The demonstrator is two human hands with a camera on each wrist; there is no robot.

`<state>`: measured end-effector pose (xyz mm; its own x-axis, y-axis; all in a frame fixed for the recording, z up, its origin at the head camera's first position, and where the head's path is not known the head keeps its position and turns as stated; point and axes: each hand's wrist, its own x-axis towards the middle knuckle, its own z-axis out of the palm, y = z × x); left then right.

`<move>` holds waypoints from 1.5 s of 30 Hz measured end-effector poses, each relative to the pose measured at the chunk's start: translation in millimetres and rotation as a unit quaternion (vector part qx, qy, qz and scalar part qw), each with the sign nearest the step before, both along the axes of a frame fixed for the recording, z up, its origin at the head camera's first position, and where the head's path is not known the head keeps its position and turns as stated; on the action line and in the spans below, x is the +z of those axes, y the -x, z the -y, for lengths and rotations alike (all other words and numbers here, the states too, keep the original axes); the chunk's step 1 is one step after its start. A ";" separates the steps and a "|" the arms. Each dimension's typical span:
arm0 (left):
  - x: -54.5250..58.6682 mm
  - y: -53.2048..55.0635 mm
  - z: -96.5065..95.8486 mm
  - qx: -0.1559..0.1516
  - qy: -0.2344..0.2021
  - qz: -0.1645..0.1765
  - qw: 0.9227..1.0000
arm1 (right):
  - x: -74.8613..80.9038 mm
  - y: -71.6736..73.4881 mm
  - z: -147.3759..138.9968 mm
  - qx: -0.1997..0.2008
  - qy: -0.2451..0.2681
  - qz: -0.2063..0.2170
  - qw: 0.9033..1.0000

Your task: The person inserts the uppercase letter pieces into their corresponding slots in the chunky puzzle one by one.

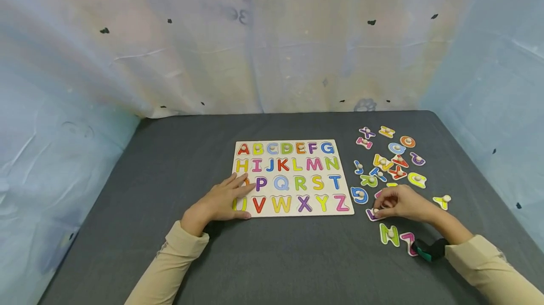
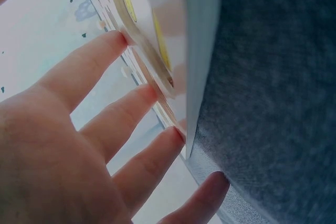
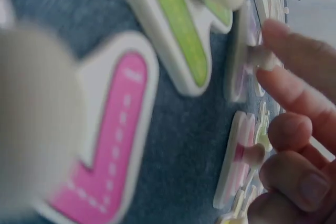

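Observation:
A white alphabet puzzle board (image 1: pixel 289 217) lies on the table; its letters A to E carry knobs. My left hand (image 1: pixel 223 199) rests on the board's lower left corner with spread fingers, covering part of the O and U; the left wrist view shows its fingertips (image 2: pixel 118 38) along the board's edge. To the right of the board, my right hand (image 1: pixel 397 202) pinches the knob of a purple letter piece (image 1: pixel 370 215) between thumb and finger. In the right wrist view that purple piece (image 3: pixel 239 59) stands beyond the green N piece (image 3: pixel 184 40), its knob between the fingertips.
Loose knobbed letters lie scattered on the right: a blue G (image 1: pixel 359 195), a yellow W (image 1: pixel 382 162), an orange O (image 1: pixel 407 141) and several more. Nearest the right wrist are a green N (image 1: pixel 388 235) and a pink Z-like piece (image 1: pixel 409 243). Hanging sheets enclose the grey table (image 1: pixel 182 139).

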<state>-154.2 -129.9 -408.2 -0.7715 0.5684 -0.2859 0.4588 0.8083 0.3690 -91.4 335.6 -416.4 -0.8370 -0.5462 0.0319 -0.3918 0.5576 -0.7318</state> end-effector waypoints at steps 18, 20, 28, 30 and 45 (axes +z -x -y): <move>-1.0 0.8 -1.0 0.007 -0.001 0.006 1.000 | 18.9 11.1 6.4 -0.039 0.023 0.062 0.997; -1.2 0.9 -1.0 0.007 -0.001 0.006 1.000 | 20.7 14.3 10.1 -0.068 0.018 0.074 0.995; -1.2 0.8 -0.2 0.011 -0.005 0.008 1.000 | 29.3 36.0 33.9 -0.198 0.007 0.141 0.970; -1.1 0.6 -0.2 0.011 -0.006 0.009 1.000 | 31.7 43.2 41.0 -0.218 0.009 0.155 0.964; 2.7 -2.4 -1.8 0.013 -0.007 0.009 1.000 | 23.9 107.8 98.5 -0.357 0.093 0.252 0.895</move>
<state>-151.8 -128.1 -405.5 -0.7802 0.5528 -0.2926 0.4311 0.8142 0.3889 -199.2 237.1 -392.6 -0.9047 0.1081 -0.4121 0.4204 0.3839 -0.8221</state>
